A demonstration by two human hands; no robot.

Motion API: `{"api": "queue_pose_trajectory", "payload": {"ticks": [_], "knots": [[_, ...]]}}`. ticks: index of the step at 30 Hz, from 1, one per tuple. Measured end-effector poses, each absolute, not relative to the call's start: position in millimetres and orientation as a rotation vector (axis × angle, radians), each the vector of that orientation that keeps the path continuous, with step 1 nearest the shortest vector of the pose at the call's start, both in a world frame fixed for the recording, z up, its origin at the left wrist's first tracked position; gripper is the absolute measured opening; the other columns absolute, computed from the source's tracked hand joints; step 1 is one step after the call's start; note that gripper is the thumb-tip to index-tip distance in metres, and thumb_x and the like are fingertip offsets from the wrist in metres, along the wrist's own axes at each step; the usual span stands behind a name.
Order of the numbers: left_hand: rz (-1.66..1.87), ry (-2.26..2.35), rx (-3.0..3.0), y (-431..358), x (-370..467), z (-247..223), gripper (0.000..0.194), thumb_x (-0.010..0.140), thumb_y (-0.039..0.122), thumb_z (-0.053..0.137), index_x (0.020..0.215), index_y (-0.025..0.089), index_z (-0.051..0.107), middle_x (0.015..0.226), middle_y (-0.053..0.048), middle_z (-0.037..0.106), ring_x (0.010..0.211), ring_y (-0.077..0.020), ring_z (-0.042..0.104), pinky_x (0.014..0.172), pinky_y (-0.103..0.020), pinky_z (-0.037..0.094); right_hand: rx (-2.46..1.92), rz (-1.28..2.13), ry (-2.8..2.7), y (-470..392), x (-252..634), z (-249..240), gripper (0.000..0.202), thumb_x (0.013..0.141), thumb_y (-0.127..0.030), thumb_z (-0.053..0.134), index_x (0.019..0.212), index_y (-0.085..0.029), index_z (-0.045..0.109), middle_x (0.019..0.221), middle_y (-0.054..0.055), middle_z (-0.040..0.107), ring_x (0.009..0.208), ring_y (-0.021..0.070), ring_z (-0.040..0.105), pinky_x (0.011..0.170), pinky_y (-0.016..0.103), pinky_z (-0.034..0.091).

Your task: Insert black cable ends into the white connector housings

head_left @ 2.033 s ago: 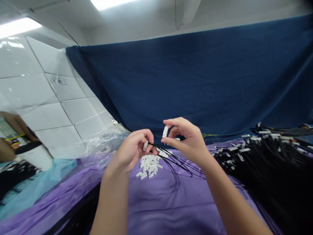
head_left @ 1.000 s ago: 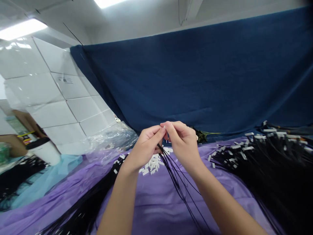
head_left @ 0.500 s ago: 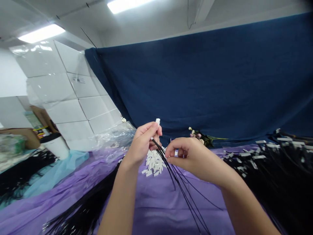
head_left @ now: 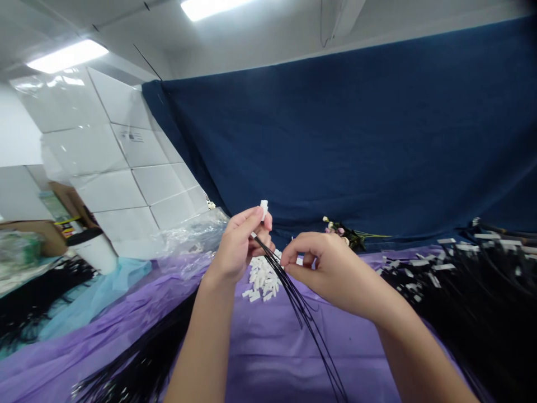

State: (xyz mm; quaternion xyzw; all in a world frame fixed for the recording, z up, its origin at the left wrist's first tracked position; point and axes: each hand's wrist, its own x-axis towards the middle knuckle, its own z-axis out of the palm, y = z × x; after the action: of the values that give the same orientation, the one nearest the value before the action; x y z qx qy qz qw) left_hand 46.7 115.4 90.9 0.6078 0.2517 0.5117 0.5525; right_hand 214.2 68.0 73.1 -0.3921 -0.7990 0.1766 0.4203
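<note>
My left hand (head_left: pixel 240 243) is closed, pinching a small white plastic piece (head_left: pixel 264 208) upright between thumb and index finger. The same hand grips a bundle of thin black cords (head_left: pixel 300 299), whose white-tipped ends show below the thumb; the cords hang down to the lower right. Just right of the bundle, my right hand (head_left: pixel 323 260) has its thumb and index fingertip together at the cords. What sits between those fingertips is too small to make out. Behind and beneath the hands lies a pile of white plastic pieces (head_left: pixel 262 280) on the purple cloth (head_left: pixel 268 347).
Black cords with white tags (head_left: pixel 482 296) are heaped at the right. Another black bundle (head_left: pixel 138 352) lies at the left front. Artificial flowers (head_left: pixel 339 232) rest before the blue curtain (head_left: pixel 335 140). A white bin (head_left: pixel 94 249) and plastic-wrapped boxes (head_left: pixel 126 179) stand at left.
My left hand has shifted slightly left with the white piece and cords. The hanging cords have swung closer together, and the one that spread far right now lies nearer the bundle.
</note>
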Motion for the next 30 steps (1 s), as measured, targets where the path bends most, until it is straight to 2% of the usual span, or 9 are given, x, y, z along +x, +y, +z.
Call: {"api": "queue_pose_trajectory", "payload": {"ticks": [3,9,15,20,23,26,30], "knots": [[1.210,0.579,1.434,115.6,47.1,90.8,0.031,0.087,0.042,0.052,0.068,0.017,0.050,0.043,0.009,0.018,0.035,-0.0036,0.023,0.043,-0.020,0.031,-0.951,0.457,-2.032,68.2,213.1,72.6,0.017,0.078,-0.012,0.055,0.075,-0.021,0.069,0.076,-0.004,0.066,0.061,0.0085,0.052,0.055,0.022,0.036],[1.210,0.588,1.442,116.1,47.8,90.1,0.031,0.087,0.042,0.051,0.068,0.017,0.050,0.044,0.009,0.019,0.035,-0.0037,0.023,0.041,-0.019,0.029,-0.900,0.675,-2.031,65.6,210.8,74.3,0.024,0.088,-0.018,0.042,0.069,-0.017,0.057,0.062,-0.004,0.051,0.053,0.0070,0.036,0.047,0.021,0.027],[1.215,0.619,1.457,115.7,48.2,90.8,0.032,0.085,0.042,0.053,0.067,0.017,0.049,0.043,0.008,0.020,0.036,-0.0039,0.024,0.040,-0.018,0.025,-0.855,0.821,-1.945,68.7,208.3,73.2,0.016,0.084,-0.019,0.050,0.071,-0.016,0.058,0.065,-0.003,0.055,0.055,0.0065,0.043,0.049,0.019,0.030],[1.211,0.629,1.458,117.1,47.6,90.3,0.032,0.085,0.043,0.053,0.067,0.017,0.050,0.043,0.009,0.019,0.035,-0.0040,0.023,0.041,-0.018,0.028,-0.835,0.886,-1.871,74.7,210.4,71.0,0.016,0.082,-0.020,0.053,0.075,-0.015,0.066,0.063,-0.002,0.052,0.055,0.0067,0.038,0.047,0.019,0.029],[1.213,0.654,1.454,117.7,47.7,90.5,0.032,0.086,0.043,0.053,0.067,0.017,0.051,0.044,0.008,0.019,0.036,-0.0040,0.023,0.039,-0.017,0.025,-0.819,0.955,-1.821,77.3,214.1,71.4,0.015,0.082,-0.022,0.055,0.078,-0.015,0.068,0.064,-0.002,0.052,0.055,0.0066,0.037,0.048,0.020,0.028],[1.224,0.692,1.465,118.4,48.4,90.7,0.032,0.085,0.043,0.054,0.067,0.016,0.053,0.044,0.007,0.023,0.037,-0.0037,0.023,0.038,-0.016,0.021,-0.829,1.039,-1.773,79.2,217.4,72.7,0.016,0.082,-0.025,0.055,0.078,-0.014,0.066,0.062,-0.002,0.049,0.054,0.0068,0.037,0.047,0.020,0.028],[1.214,0.726,1.510,119.6,50.2,90.4,0.030,0.083,0.043,0.056,0.071,0.015,0.059,0.045,0.007,0.027,0.037,-0.0031,0.022,0.038,-0.017,0.022,-0.883,1.025,-1.715,81.1,217.2,73.4,0.016,0.083,-0.027,0.053,0.073,-0.015,0.059,0.059,-0.004,0.045,0.053,0.0074,0.040,0.047,0.020,0.030]]}}
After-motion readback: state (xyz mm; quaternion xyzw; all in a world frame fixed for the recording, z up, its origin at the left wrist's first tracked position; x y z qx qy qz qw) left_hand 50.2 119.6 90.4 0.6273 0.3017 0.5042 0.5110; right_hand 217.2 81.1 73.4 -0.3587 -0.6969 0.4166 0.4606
